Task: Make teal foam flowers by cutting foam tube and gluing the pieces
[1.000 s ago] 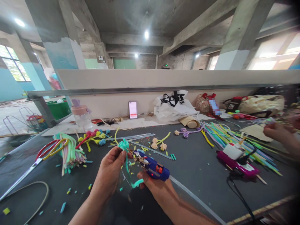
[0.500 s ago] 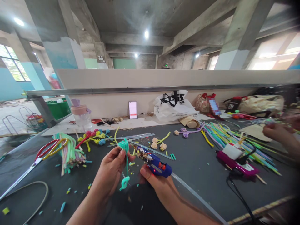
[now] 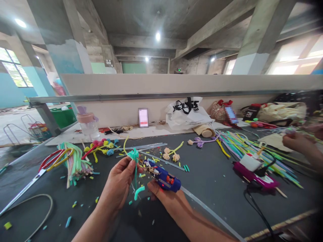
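Observation:
My left hand (image 3: 118,183) pinches a teal pipe-cleaner flower (image 3: 133,155) by its stem, the stem's curled end hanging below. My right hand (image 3: 165,198) grips a blue glue gun (image 3: 163,176), its crusted nozzle pointing at the stem just under the flower head. Both hands hover above the dark table (image 3: 209,181).
Red-handled scissors (image 3: 37,173), a bundle of pastel pipe cleaners (image 3: 74,164) and finished flowers (image 3: 103,148) lie to the left. A pink glue gun (image 3: 254,176) and many pipe cleaners (image 3: 242,143) lie to the right. Another person's hand (image 3: 299,143) works at the far right. A white bag (image 3: 188,114) stands behind.
The glue gun moved slightly left toward the flower stem. The stem's curled end swung and shifted under my left hand.

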Action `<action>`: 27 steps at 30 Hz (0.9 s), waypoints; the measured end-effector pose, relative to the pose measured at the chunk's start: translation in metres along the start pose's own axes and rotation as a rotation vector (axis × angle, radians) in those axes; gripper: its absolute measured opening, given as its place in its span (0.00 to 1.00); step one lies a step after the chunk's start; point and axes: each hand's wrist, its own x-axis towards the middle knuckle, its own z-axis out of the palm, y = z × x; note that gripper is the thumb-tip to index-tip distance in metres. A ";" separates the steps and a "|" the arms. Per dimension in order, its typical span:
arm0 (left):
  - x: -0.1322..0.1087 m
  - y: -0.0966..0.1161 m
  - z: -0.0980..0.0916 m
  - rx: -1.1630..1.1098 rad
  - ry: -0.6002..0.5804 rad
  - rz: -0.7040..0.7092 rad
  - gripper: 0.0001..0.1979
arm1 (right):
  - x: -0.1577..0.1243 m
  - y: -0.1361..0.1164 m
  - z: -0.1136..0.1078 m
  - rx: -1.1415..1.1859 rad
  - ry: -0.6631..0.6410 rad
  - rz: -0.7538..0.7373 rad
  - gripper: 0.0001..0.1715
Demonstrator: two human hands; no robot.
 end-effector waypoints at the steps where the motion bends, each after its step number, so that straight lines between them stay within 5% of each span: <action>1: 0.000 0.000 0.000 0.023 0.006 0.009 0.12 | 0.000 0.000 0.000 -0.008 -0.002 0.001 0.21; 12: 0.000 0.005 0.003 0.030 0.021 -0.029 0.13 | 0.000 -0.001 -0.003 0.020 -0.013 -0.040 0.22; 21: -0.007 -0.006 0.007 -0.192 -0.250 -0.313 0.14 | 0.011 0.019 -0.007 0.446 0.189 -0.172 0.16; 27: -0.012 -0.019 0.013 -0.142 -0.356 -0.322 0.12 | 0.009 0.017 -0.001 0.604 -0.047 -0.038 0.19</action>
